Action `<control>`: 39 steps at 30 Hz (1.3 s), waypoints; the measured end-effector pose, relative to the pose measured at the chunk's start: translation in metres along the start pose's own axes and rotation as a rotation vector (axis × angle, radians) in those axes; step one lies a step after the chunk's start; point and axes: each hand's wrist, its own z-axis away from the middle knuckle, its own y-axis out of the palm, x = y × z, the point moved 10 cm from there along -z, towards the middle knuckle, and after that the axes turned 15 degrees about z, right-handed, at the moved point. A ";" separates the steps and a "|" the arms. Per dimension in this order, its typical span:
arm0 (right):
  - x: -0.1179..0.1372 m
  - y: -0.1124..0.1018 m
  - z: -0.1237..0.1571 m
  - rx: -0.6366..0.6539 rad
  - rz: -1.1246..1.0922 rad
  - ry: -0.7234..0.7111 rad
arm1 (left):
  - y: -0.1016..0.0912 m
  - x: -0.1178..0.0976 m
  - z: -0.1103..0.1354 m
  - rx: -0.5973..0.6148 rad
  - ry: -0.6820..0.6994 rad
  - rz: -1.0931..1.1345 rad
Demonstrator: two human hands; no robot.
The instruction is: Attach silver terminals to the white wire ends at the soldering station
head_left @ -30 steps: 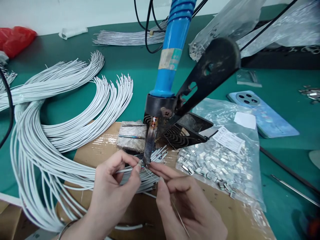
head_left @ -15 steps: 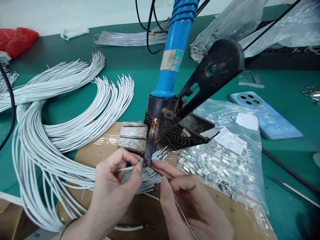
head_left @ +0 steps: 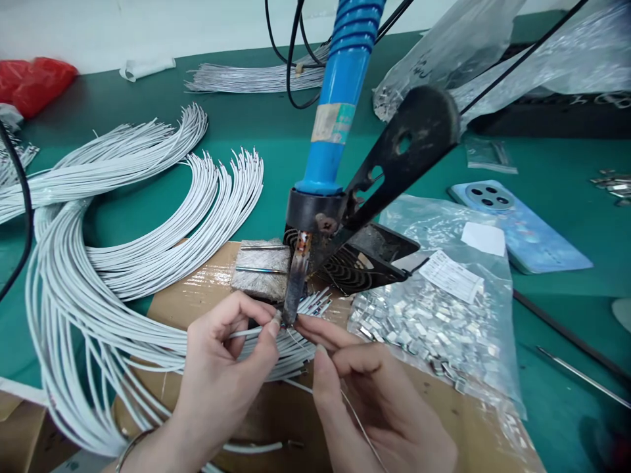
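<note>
My left hand is closed, its thumb and forefinger pinching a white cable close to its end. That end lies at the dark tip of a blue-handled soldering iron, which points down in a black stand. My right hand is closed on a thin strand of solder wire, which runs up between the fingers toward the same tip. The fingertips of both hands are close to the iron's tip, one on each side. What exactly is at the tip is too small to make out.
Bundles of white cables curve across the left side over cardboard. A fibrous block sits behind my left hand. To the right are a clear bag of small metal parts, a blue phone and a thin metal rod.
Both hands keep their grips at the iron's tip. The soldering iron and stand appear slightly further left in view.
</note>
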 end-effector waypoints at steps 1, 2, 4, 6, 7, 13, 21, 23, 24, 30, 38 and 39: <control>0.000 0.000 0.000 -0.001 -0.006 0.003 | 0.000 0.000 0.000 0.002 0.001 -0.004; 0.000 0.000 0.000 -0.002 -0.013 0.006 | 0.000 0.000 0.000 0.005 0.001 -0.008; 0.000 0.000 0.001 -0.005 -0.027 0.008 | 0.001 0.000 0.000 0.012 -0.002 -0.012; 0.000 0.000 0.001 -0.007 -0.037 0.010 | 0.001 0.000 0.001 0.016 -0.005 -0.006; 0.000 0.000 0.000 -0.008 -0.038 0.010 | 0.001 0.000 0.001 0.014 -0.004 -0.002; 0.004 0.000 -0.002 -0.003 -0.013 -0.020 | 0.000 -0.001 0.001 0.000 0.003 0.007; 0.002 0.001 -0.002 0.023 0.020 -0.035 | -0.001 -0.001 0.001 0.016 0.013 -0.013; 0.001 0.002 -0.002 0.041 0.043 -0.032 | 0.000 0.000 0.000 0.018 0.010 -0.024; 0.000 0.002 -0.002 0.046 0.051 -0.029 | -0.001 0.000 0.000 0.019 0.011 -0.026; 0.000 0.001 -0.003 0.050 0.059 -0.015 | 0.000 0.000 -0.001 0.046 0.061 -0.030; -0.004 0.003 -0.004 0.073 0.047 0.037 | -0.002 0.004 0.003 0.011 0.014 -0.087; -0.004 0.004 -0.003 0.074 0.046 0.043 | -0.002 0.004 0.003 0.008 0.018 -0.085</control>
